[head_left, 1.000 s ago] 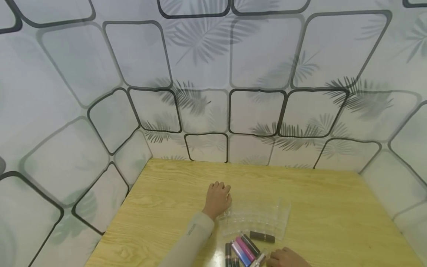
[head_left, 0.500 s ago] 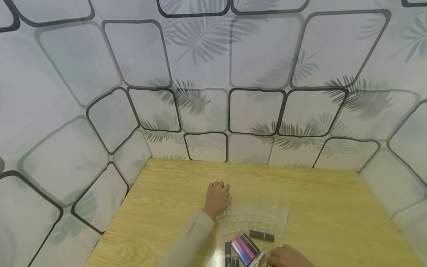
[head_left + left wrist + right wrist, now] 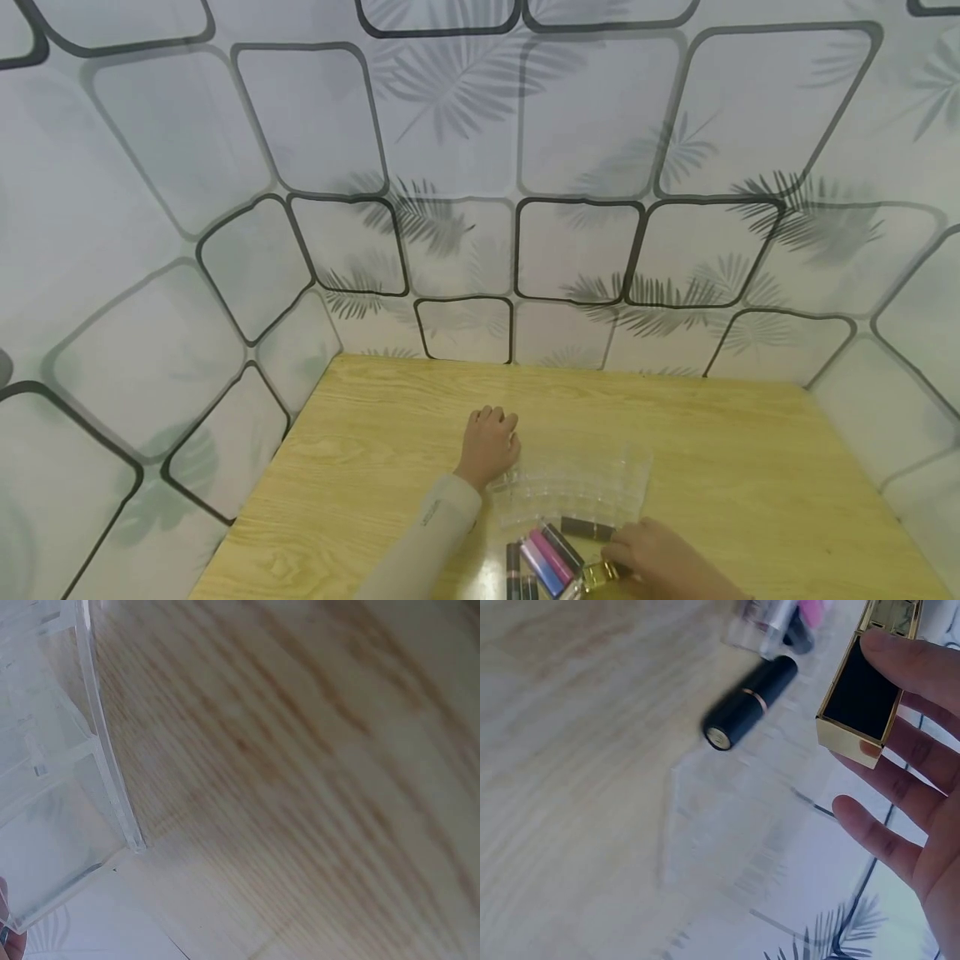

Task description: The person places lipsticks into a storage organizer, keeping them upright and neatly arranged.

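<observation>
Right hand moved up, pinching tube at bottom right-of-centre; left hand by tray, grip unclear; sleeve print illegible.

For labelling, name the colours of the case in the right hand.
Black and gold case, clearest in the right wrist view.
</observation>
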`<state>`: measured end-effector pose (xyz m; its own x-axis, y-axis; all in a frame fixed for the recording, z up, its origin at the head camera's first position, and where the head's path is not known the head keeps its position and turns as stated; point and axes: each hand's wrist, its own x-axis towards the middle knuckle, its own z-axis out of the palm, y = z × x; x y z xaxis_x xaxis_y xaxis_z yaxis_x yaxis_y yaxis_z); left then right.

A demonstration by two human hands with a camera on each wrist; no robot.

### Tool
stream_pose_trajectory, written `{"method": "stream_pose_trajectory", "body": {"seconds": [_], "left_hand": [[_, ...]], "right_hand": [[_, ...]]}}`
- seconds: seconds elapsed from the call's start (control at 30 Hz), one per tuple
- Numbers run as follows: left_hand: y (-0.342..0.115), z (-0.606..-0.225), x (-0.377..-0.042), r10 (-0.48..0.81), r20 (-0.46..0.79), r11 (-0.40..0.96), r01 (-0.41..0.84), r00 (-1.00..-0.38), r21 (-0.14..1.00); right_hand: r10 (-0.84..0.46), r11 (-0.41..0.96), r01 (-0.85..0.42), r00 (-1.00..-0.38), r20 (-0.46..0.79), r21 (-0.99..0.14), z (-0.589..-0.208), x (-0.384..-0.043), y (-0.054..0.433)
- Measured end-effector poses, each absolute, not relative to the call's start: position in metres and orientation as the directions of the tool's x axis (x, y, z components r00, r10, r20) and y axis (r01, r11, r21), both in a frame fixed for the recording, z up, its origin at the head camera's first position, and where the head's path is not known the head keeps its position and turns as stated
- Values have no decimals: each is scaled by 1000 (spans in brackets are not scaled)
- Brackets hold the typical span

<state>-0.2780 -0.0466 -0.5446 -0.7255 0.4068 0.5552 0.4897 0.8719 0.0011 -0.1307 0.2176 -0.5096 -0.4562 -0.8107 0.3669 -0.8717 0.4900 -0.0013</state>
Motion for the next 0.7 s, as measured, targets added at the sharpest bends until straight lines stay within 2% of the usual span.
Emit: {"method": "stream_pose_trajectory", "body": {"seconds": [0.3, 0.7], "left_hand": [[-46, -546, -280, 406, 566, 870, 493, -718, 1], [-46, -547, -280, 402, 575, 869, 494, -713, 5]], "right_hand": [[-758, 573, -812, -475, 447, 110, -482, -143, 213], [-712, 593, -800, -464, 527, 97, -443, -165, 211]]}}
